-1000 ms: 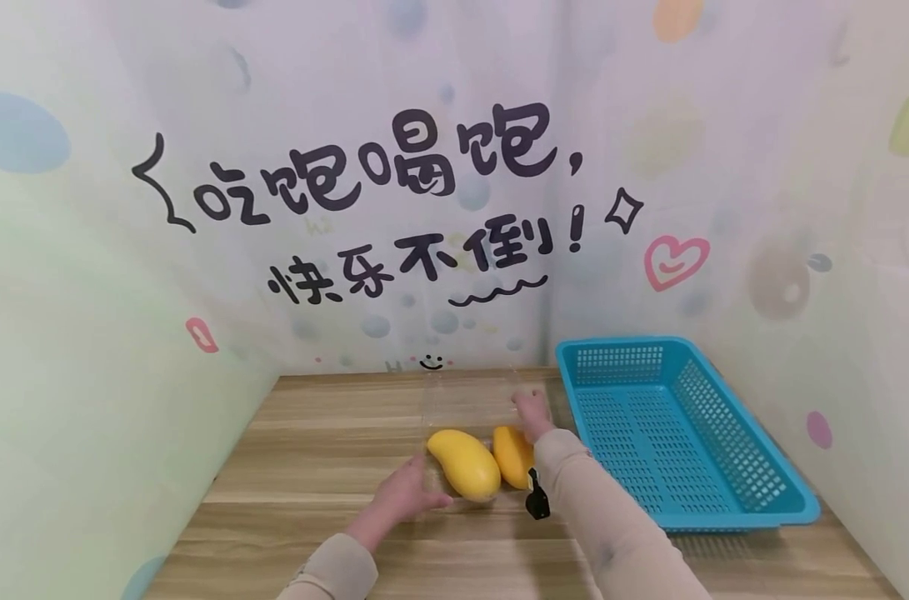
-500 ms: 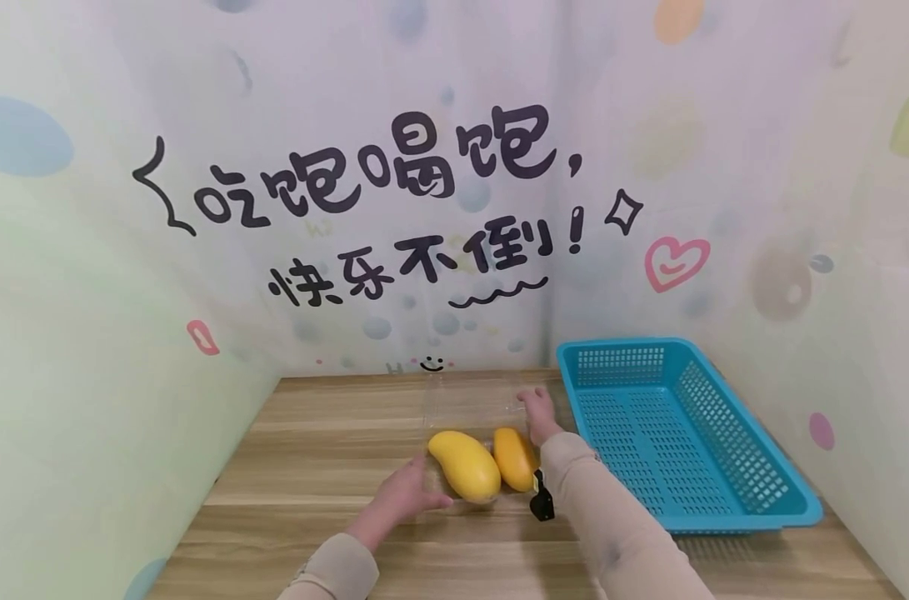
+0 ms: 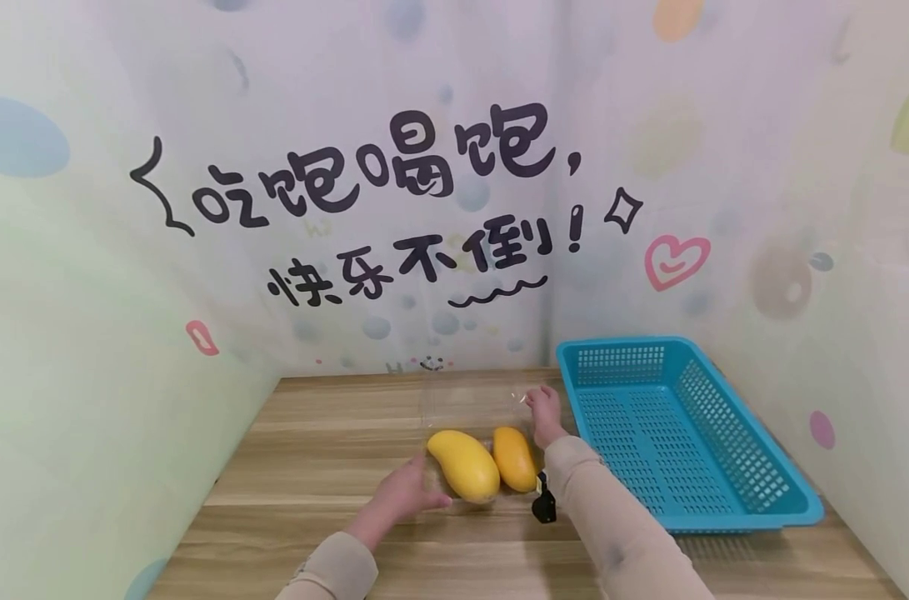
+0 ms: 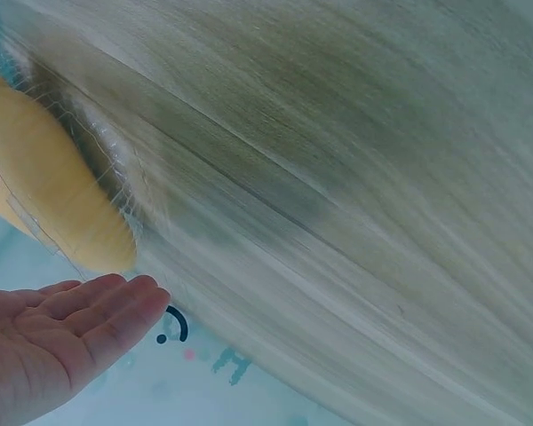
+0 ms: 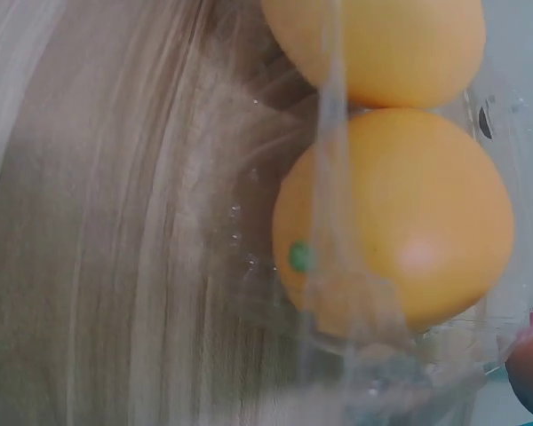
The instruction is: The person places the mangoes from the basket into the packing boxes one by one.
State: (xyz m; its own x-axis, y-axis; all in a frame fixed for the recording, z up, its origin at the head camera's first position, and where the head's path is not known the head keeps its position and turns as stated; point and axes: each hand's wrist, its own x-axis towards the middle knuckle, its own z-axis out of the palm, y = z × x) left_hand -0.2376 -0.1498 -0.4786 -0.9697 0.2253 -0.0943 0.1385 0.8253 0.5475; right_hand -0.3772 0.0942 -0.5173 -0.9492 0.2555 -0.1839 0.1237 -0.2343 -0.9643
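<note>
A clear plastic clamshell box (image 3: 439, 482) sits on the wooden table with its see-through lid (image 3: 469, 396) raised at the back. Inside lie a larger yellow mango (image 3: 465, 467) and a smaller orange-yellow mango (image 3: 514, 460), side by side. Along the box's left side is my left hand (image 3: 403, 492), fingers straight and thumb at the front corner; the left wrist view shows its palm turned up. My right hand (image 3: 546, 414) has curled fingers at the lid's right edge and seems to pinch it. Only a fingertip (image 5: 531, 377) of it shows in the right wrist view.
A blue perforated plastic basket (image 3: 649, 450) stands to the right, close to my right forearm. A small black item (image 3: 544, 500) hangs near the right sleeve. The patterned wall (image 3: 349, 333) with black lettering rises behind the table (image 3: 312, 450).
My right hand has shifted slightly right and away from me along the lid's side, uncovering more of the smaller mango. The left hand and both mangoes have stayed put.
</note>
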